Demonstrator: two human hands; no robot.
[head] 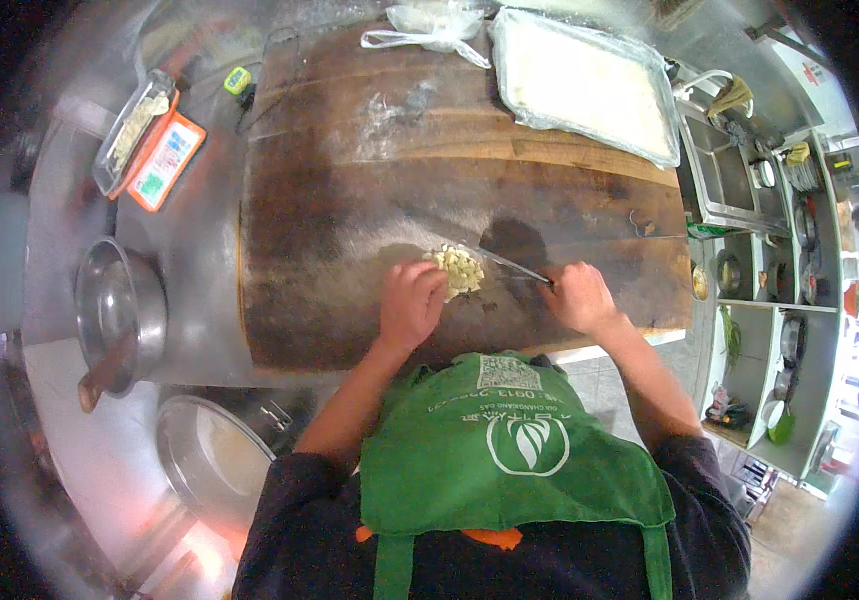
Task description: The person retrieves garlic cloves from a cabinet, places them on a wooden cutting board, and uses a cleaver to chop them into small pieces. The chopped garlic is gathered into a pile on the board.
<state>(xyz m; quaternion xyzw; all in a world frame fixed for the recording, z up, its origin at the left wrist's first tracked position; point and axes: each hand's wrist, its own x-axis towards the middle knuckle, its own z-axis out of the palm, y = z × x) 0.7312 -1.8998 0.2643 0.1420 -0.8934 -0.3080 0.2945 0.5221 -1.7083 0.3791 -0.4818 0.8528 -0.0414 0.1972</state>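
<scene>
On the dark wooden board [324,225] lies a small heap of pale chopped pieces [461,271], of a food I cannot name for certain. My left hand [413,300] is at the heap's left edge, its fingers bent and close together; whether it pinches a piece cannot be told. To the right of the heap, my right hand [578,296] is closed around the handle of a knife [513,265]. The blade points up and to the left, passing just beyond the heap's upper right side. My right fingers hide most of the handle.
A plastic-wrapped tray [587,82] lies at the board's far right, beside a plastic bag [437,26]. On the left are an orange-rimmed container [129,142], its lid [166,161] and a metal bowl [118,315]. A larger bowl [211,450] sits lower left; a sink [726,165] and shelves [782,307] are right.
</scene>
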